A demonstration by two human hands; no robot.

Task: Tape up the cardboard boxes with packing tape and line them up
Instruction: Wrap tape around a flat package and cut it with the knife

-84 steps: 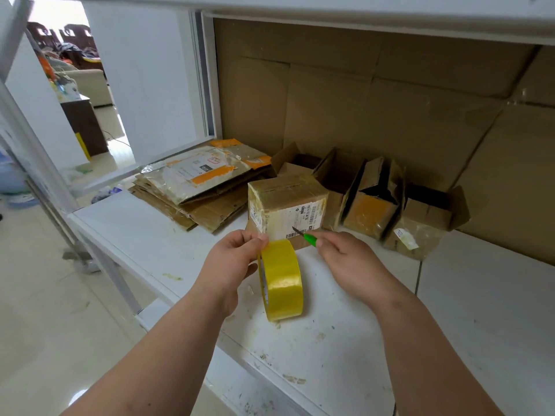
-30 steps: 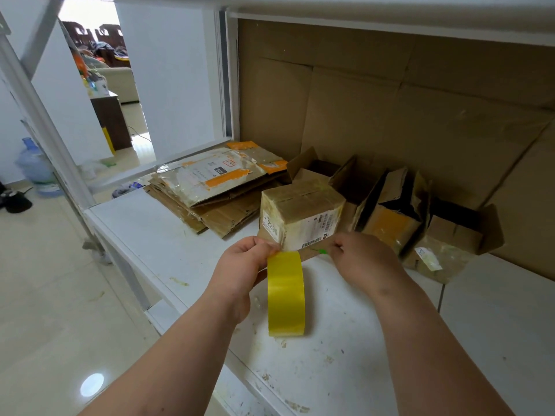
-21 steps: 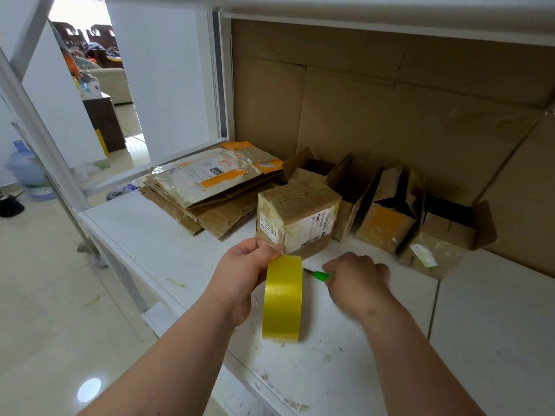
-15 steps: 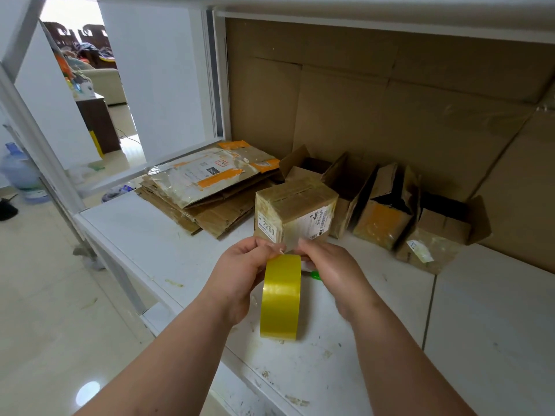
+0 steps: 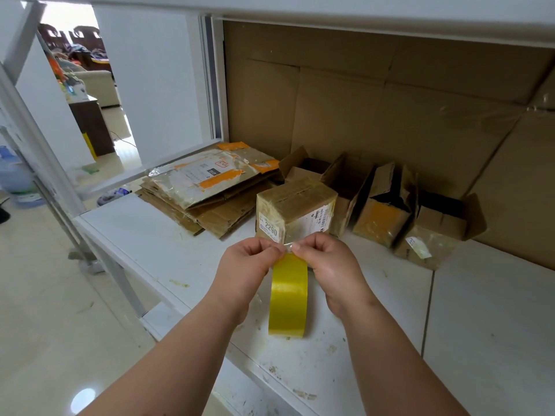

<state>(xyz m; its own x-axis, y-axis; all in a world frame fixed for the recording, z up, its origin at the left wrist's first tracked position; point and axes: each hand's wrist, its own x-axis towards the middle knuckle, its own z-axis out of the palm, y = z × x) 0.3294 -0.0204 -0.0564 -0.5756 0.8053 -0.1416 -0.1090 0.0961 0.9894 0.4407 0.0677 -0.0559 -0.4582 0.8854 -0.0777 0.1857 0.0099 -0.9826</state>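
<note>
While both hands meet at the top of the yellow packing tape roll (image 5: 289, 295), which stands on edge on the white desk (image 5: 168, 238), the left hand (image 5: 244, 267) and the right hand (image 5: 327, 265) each have a curled grip, fingertips pinching the clear loose end of tape just above the roll. Half a second ago the same two hands were already at the roll's top; now a short clear strip shows lifted between the pinching fingers. The green-handled tool seen beside the right hand then is out of sight now.

Just behind the hands sits one closed cardboard box (image 5: 295, 208), wrapped in old tape; its front label reads "2290" in large digits, and a second label with a barcode on its right face is too small to read. Behind and to its right stand four open boxes in a rough row against the cardboard backing: one open box (image 5: 303, 169) partly hidden behind the closed one, a second open box (image 5: 350, 187), a third open box (image 5: 383, 210) with a yellow-orange patch on its front, and a fourth open box (image 5: 441, 232) with a small white label that cannot be read. To the left lies one stack of flattened cartons (image 5: 210, 190), the top one bearing orange strips and a printed label, illegible.
</note>
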